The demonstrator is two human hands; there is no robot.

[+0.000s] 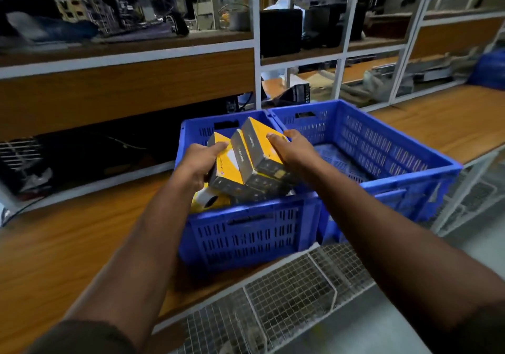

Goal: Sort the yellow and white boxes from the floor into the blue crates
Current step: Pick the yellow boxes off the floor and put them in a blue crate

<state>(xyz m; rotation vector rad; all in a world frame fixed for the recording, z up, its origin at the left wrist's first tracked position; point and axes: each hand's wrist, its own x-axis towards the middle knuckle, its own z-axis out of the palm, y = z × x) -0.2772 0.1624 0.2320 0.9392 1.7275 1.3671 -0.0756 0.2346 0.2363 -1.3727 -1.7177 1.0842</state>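
Two blue crates stand side by side on a wooden bench. Over the left crate (246, 230) I hold a stack of three yellow boxes (251, 159) with dark grey sides, tilted. My left hand (203, 161) grips the left end of the stack, fingers curled over the yellow face of the left box (228, 162). On the right end, my right hand (289, 149) holds the right box (262, 146). More yellow boxes (210, 200) lie in the left crate below. No boxes show in the right crate (382, 146); only its slotted floor is visible.
The wooden bench (68, 244) runs left and right of the crates. White-framed glass shelving (257, 47) rises behind it. A wire-mesh panel (287, 293) hangs below the bench's front edge. A person in white sits behind the glass.
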